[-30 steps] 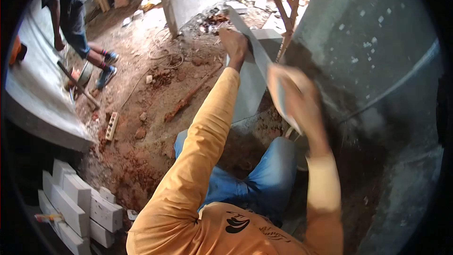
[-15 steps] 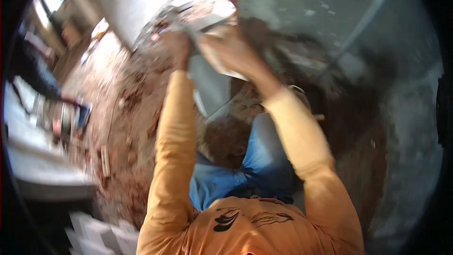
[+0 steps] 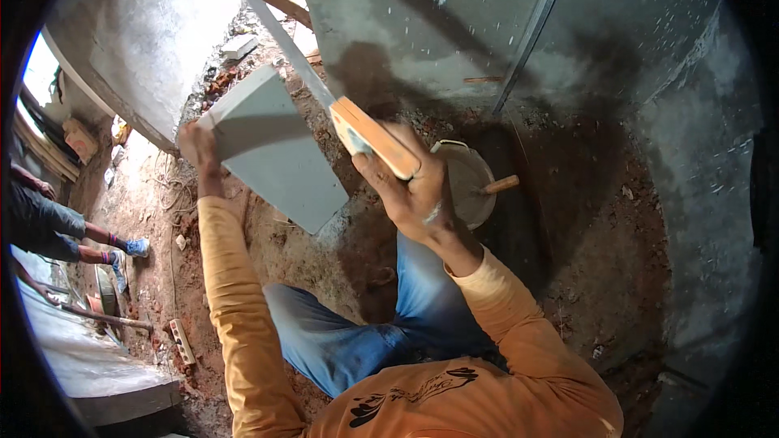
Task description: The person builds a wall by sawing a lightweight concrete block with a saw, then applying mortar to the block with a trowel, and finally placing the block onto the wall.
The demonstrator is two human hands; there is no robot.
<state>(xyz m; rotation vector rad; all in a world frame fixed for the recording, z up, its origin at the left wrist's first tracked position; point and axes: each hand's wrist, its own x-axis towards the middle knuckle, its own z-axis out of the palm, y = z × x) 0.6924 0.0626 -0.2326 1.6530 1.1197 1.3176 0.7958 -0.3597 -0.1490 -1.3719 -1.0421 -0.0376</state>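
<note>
My right hand (image 3: 414,186) is wrapped round the wooden handle (image 3: 373,136) of a handsaw. The saw's long grey blade (image 3: 280,32) points up and away to the far left, raised above the block. A flat grey building block (image 3: 280,150) stands tilted on the dirt in front of my knees. At its left edge my left hand (image 3: 197,146) grips the corner, fingers partly hidden. The blade looks apart from the block, and a dark curved shadow crosses the block's upper face.
To the right of the block sits a round bucket (image 3: 466,182) of grey mix with a wooden-handled tool (image 3: 501,185) in it. A grey plastered wall (image 3: 406,40) rises ahead. Another person (image 3: 61,227) stands at the left, near a power strip (image 3: 182,342) on the dirt.
My hands have moved apart: the left has gone left with the block's edge, the right has come right and nearer with the saw. The view has shifted and the block appears turned.
</note>
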